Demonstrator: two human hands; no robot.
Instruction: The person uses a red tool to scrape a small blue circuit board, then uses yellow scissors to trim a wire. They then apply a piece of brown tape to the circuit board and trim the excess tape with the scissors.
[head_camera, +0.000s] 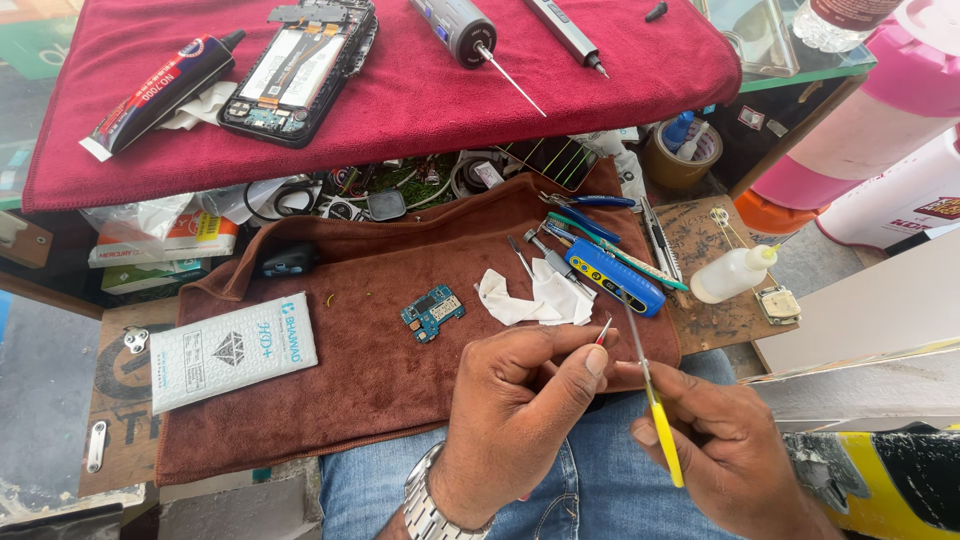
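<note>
My left hand (520, 400) pinches a small red-tipped part (603, 331) between thumb and fingers, just above my lap. My right hand (725, 445) grips yellow-handled tweezers (652, 400), whose thin metal tips point up toward the red-tipped part. Both hands hover over the near edge of a brown cloth (380, 370). A small blue circuit board (432, 314) lies on that cloth, to the left of a crumpled white tissue (535, 300). An opened phone (300, 70) with its battery showing rests on the red cloth (450, 100) above.
A blue tool (612, 278), pliers and metal picks lie at the brown cloth's right side. A white squeeze bottle (732, 274) sits on a worn board. A white packet (235, 350) lies left. A glue tube (160, 92) and electric screwdrivers (470, 35) rest on the red cloth.
</note>
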